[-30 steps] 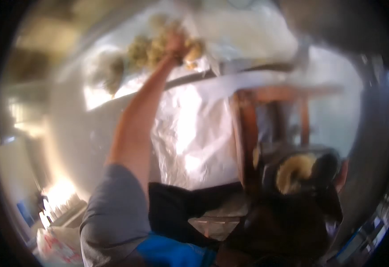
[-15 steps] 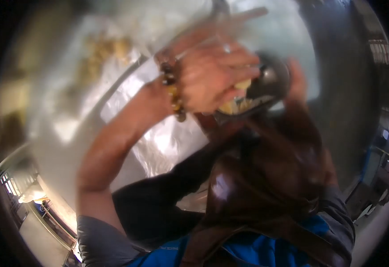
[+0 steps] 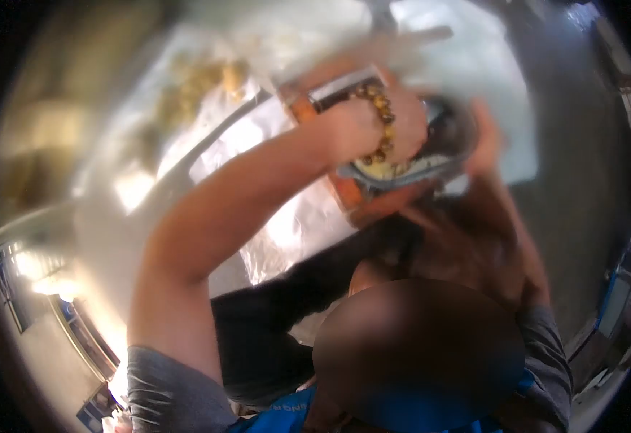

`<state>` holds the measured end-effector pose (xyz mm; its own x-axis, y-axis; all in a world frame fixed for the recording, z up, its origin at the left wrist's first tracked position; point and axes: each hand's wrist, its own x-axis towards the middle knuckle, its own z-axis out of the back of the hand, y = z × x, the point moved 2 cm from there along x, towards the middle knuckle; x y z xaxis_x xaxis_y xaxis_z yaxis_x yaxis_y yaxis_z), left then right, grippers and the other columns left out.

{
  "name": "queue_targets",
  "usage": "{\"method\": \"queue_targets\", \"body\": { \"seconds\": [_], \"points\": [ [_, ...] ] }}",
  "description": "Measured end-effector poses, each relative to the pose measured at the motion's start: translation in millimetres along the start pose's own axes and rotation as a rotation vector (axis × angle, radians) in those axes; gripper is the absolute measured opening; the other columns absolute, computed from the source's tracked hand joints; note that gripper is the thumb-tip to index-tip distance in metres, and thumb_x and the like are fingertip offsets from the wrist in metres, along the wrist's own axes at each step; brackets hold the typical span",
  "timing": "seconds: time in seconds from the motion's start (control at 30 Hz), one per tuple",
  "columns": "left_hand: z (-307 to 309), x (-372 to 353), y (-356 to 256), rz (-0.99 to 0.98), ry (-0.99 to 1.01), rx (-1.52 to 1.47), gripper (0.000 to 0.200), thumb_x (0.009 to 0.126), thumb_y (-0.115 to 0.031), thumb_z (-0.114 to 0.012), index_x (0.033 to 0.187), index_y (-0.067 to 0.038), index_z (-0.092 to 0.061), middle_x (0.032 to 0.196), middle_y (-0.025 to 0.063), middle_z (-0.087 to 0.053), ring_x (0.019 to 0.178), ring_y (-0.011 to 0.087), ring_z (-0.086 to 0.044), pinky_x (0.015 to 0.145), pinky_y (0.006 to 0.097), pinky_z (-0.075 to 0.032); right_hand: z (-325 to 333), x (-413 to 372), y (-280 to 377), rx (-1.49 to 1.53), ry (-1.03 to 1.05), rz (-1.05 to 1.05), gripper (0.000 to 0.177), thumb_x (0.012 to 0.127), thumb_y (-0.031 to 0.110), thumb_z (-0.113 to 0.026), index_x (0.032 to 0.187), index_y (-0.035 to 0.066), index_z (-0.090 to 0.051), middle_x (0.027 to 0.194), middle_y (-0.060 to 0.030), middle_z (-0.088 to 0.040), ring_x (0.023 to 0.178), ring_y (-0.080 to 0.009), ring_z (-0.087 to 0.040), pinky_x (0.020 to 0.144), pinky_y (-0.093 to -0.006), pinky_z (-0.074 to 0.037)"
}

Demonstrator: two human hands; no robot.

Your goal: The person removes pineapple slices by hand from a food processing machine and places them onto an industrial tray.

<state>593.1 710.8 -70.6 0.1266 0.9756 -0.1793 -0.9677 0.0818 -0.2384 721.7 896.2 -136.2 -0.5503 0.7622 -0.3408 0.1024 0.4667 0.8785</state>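
My left hand [image 3: 405, 130], with a beaded bracelet [image 3: 379, 123] on its wrist, reaches down into a dark round bowl [image 3: 402, 175]. Its fingers are sunk among pale yellow food [image 3: 377, 169] in the bowl and are hidden. My right hand [image 3: 485, 133] grips the bowl's right rim and holds it up in front of my chest. The whole view is blurred by motion.
A heap of yellowish lumps [image 3: 200, 79] lies further off on a surface covered with shiny plastic sheet [image 3: 286, 224]. An orange-brown wooden frame [image 3: 344, 191] stands just under the bowl. I wear a dark apron [image 3: 272, 317] over grey sleeves.
My left hand left the far heap of lumps and came back to the bowl. My right hand lifted the bowl up. The left hand now dips deeper into it.
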Motion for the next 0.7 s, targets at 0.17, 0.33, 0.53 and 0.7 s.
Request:
{"method": "queue_targets", "body": {
  "seconds": [0.17,0.33,0.53,0.7],
  "points": [
    [-2,3,-32,-0.007,-0.164,-0.042,0.021,0.077,-0.029,-0.062,0.082,-0.01,-0.068,0.095,0.004,-0.066,0.106,0.0207,-0.056,0.103,0.0388,-0.033,-1,-25,-29,0.166,0.146,-0.118,0.029,0.094,0.032,-0.055,0.101,0.005,-0.061,0.093,-0.0099,-0.066,0.081,-0.0203,-0.065,0.075,-0.0334,-0.053],
    [37,25,-31,-0.093,-0.554,-0.21,0.021,0.074,-0.031,-0.063,0.081,-0.011,-0.068,0.093,0.0032,-0.067,0.104,0.0203,-0.057,0.101,0.0381,-0.034,-32,-23,-5,0.16,0.092,-0.228,0.031,0.095,0.034,-0.053,0.101,0.005,-0.061,0.092,-0.0094,-0.067,0.081,-0.0207,-0.065,0.074,-0.0352,-0.054],
    [48,54,-20,-0.216,-0.696,-0.257,0.023,0.071,-0.033,-0.065,0.079,-0.012,-0.069,0.09,0.0023,-0.067,0.102,0.0199,-0.057,0.098,0.0373,-0.034,-42,-33,12,0.235,0.359,-0.077,0.035,0.095,0.038,-0.052,0.103,0.005,-0.062,0.097,-0.0099,-0.067,0.085,-0.0228,-0.066,0.08,-0.0366,-0.053],
    [44,62,-26,-0.267,-0.674,-0.234,0.024,0.068,-0.034,-0.065,0.077,-0.013,-0.07,0.087,0.0015,-0.068,0.1,0.0195,-0.058,0.096,0.0366,-0.035,-34,-33,7,0.295,0.42,-0.118,0.04,0.095,0.042,-0.051,0.105,0.005,-0.064,0.104,-0.0103,-0.067,0.09,-0.0254,-0.065,0.085,-0.039,-0.052]
  ]
}}
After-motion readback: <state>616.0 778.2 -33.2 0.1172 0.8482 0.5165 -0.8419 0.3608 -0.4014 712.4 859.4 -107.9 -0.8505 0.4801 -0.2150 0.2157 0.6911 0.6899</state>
